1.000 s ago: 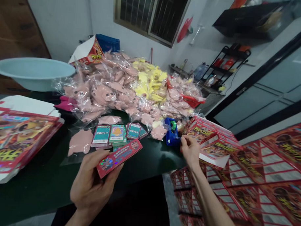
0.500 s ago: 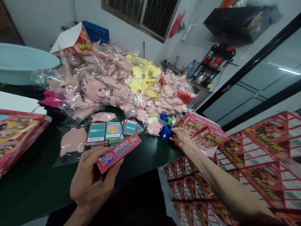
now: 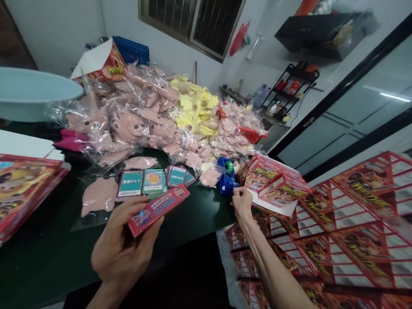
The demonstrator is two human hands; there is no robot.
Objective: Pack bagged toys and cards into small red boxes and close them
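Lower and a little further left than half a second ago, your right hand (image 3: 242, 203) now sits at the near edge of the dark green table (image 3: 197, 217), its forearm rising from the lower right. Its fingers are drawn together into a loose pinch right at the base of a blue tape dispenser (image 3: 226, 178). It's hard to be sure from this angle, but the fingertips seem to be just beside the dispenser rather than on it, and you can't tell whether they hold anything small.

Your left hand (image 3: 121, 251) is curled closed around a flat red card box (image 3: 157, 210), gripping it at a slant above the table with the thumb across its face. Just beyond that box lie teal-and-purple cards (image 3: 153, 181) in small stacks.

Assembled red printed cartons (image 3: 269, 179) stand just right of the dispenser, while flat red carton blanks (image 3: 352, 231) are spread over the lower right. More printed blanks (image 3: 18, 188) lie stacked at the left table edge. Behind the cards rises a heap of pink and yellow flat plush pieces in clear plastic bags (image 3: 149, 121), with a pale blue basin (image 3: 29, 94) at its left end and a blue crate (image 3: 131, 50) behind it.
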